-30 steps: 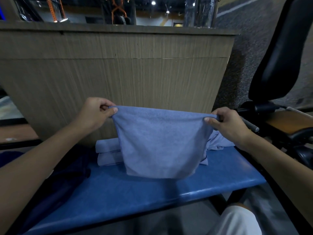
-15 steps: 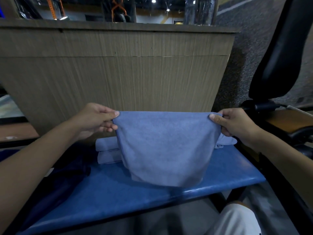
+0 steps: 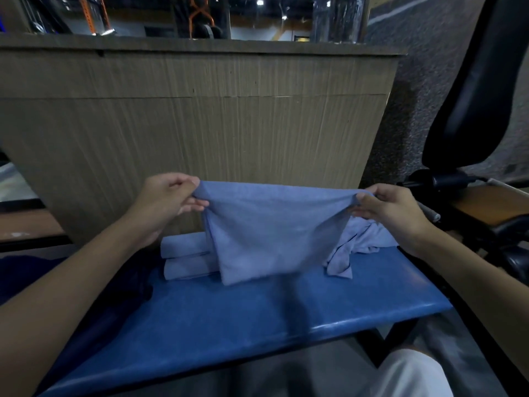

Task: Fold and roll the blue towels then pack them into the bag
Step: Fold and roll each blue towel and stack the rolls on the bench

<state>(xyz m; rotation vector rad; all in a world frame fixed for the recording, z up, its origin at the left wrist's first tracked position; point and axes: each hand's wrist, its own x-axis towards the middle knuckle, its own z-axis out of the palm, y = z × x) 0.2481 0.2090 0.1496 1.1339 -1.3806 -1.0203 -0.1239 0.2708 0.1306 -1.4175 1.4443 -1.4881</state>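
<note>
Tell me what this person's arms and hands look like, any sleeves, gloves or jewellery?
The left hand and right hand are bare: no gloves, rings or watch visible. The left forearm and right forearm are uncovered, no sleeves in view.

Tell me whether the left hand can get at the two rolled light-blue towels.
Probably not yet: the left hand pinches a corner of the hanging light-blue towel, which hides the right ends of the two rolled light-blue towels. Their left ends lie bare below it, reachable once the fingers let go.

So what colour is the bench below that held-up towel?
The bench is a deeper, glossy blue than the pale blue towel; the head view shows it.
</note>
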